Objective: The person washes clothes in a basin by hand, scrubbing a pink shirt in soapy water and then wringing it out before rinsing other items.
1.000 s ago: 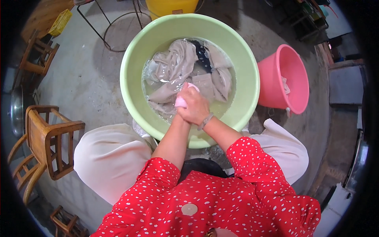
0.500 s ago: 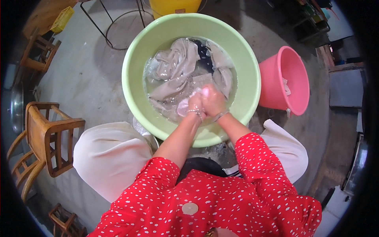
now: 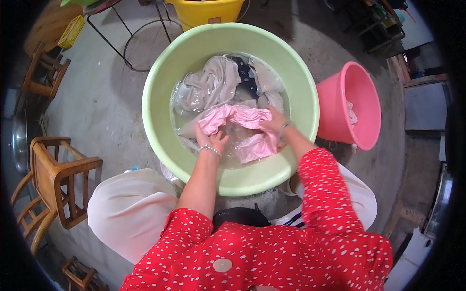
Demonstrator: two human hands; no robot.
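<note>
the piece in hand is a wet, crumpled pink cloth (image 3: 242,114), stretched in an arch between the two hands, with its looser lower part hanging at the water in the near side of a large, round, pale green plastic basin (image 3: 154,126). the right hand (image 3: 275,121) has its fingers clamped on the cloth's right end; the left hand (image 3: 211,139) is at the left end, its digits spread around the edge, some hidden by the folds, so i cannot tell how firmly they close.

as for progress, the hand-washing looks part-way through. the pink cloth is soaked and opened out somewhat, but it is not yet wrung or set aside, and whether it is clean cannot be told from here. in the cloudy water beyond it lie a bunched beige-grey garment (image 3: 208,85) and a dark navy cloth with pale spots (image 3: 246,80), both wet and with neither hand on them; they probably remain to be dealt with, though they may have had a turn.

just right of the basin, a tilted pink plastic bucket (image 3: 332,111) holds a small pale pink cloth (image 3: 351,114); whether that one is finished or waiting does not show.
</note>
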